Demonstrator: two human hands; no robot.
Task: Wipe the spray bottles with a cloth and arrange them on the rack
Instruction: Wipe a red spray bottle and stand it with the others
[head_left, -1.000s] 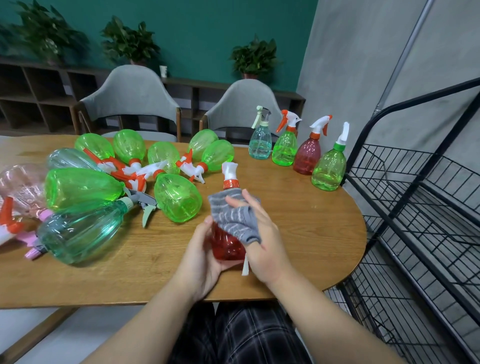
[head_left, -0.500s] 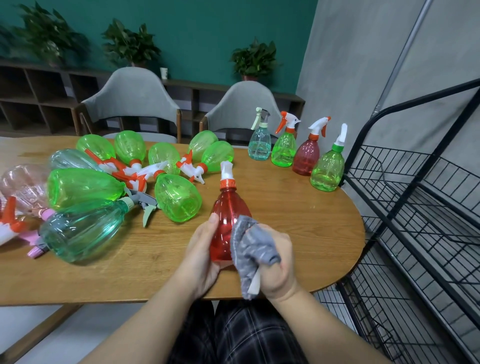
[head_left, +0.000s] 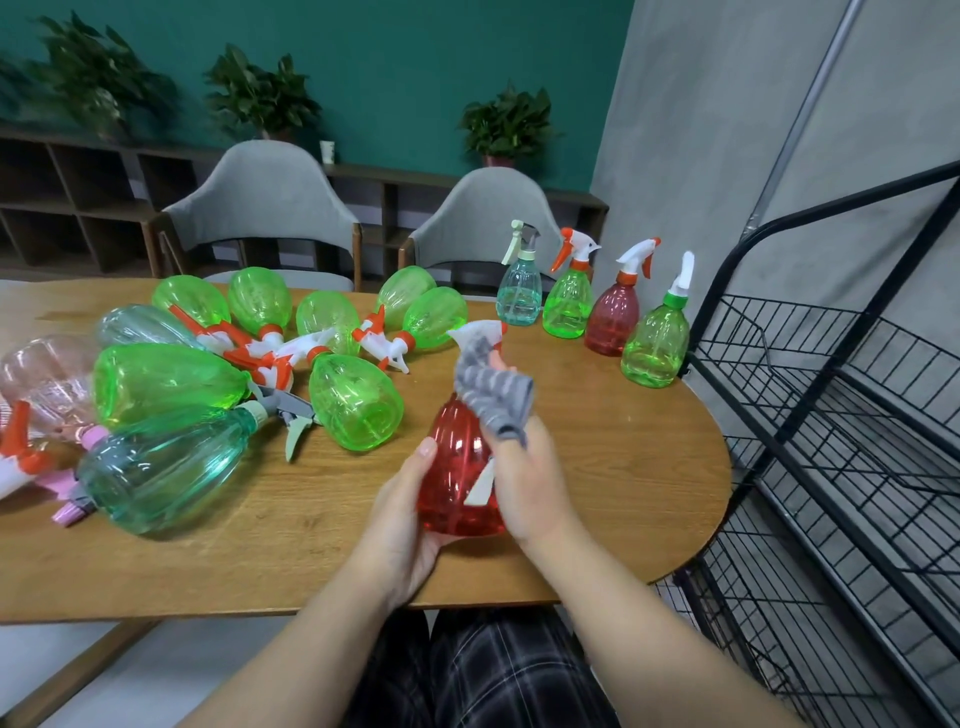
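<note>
Upright, four wiped-looking bottles stand.

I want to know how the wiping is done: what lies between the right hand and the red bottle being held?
In the head view, the grey cloth lies between the right hand and the red bottle.

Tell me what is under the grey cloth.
The grey cloth drapes the neck of the red spray bottle, held by the left hand. The right hand grips the cloth; its covered fingertips and the bottle's collar cannot be seen.
</note>
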